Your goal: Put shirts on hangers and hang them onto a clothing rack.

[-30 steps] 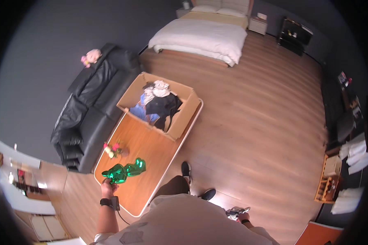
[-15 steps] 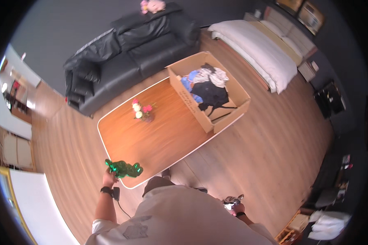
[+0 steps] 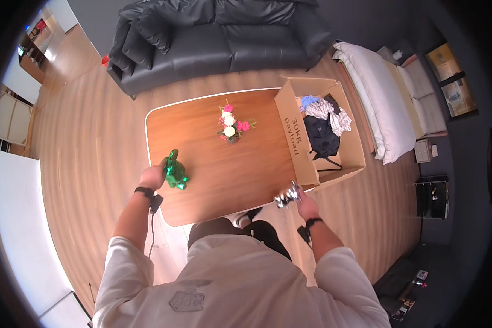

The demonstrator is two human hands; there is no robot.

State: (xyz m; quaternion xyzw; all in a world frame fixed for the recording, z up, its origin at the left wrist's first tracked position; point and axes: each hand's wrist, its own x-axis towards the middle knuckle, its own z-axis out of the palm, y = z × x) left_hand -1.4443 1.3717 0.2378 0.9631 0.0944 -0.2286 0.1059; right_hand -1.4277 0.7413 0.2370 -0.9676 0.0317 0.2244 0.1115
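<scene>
My left hand [image 3: 153, 177] is closed round a shiny green figurine [image 3: 175, 172], which stands upright at the left end of the wooden table [image 3: 240, 180]. Whether its base touches the tabletop I cannot tell. Near the table's right front corner, my right hand [image 3: 308, 206] grips a shiny silver figurine [image 3: 287, 195], tilted sideways; fingers hide part of it. The exact shape of both figurines is hard to make out. Each wrist wears a black band with a small device.
Pink and white flowers [image 3: 232, 127] stand toward the table's back. An open cardboard box [image 3: 294, 136] on its right end holds crumpled clothes [image 3: 323, 131]. Beyond are a black sofa [image 3: 202, 52] and, at the right, a bed [image 3: 382, 104] with white bedding.
The view has turned. My left hand has moved the green figurine further over the table and upright. My right hand has brought the silver figurine forward from the lower right to the table's edge.
</scene>
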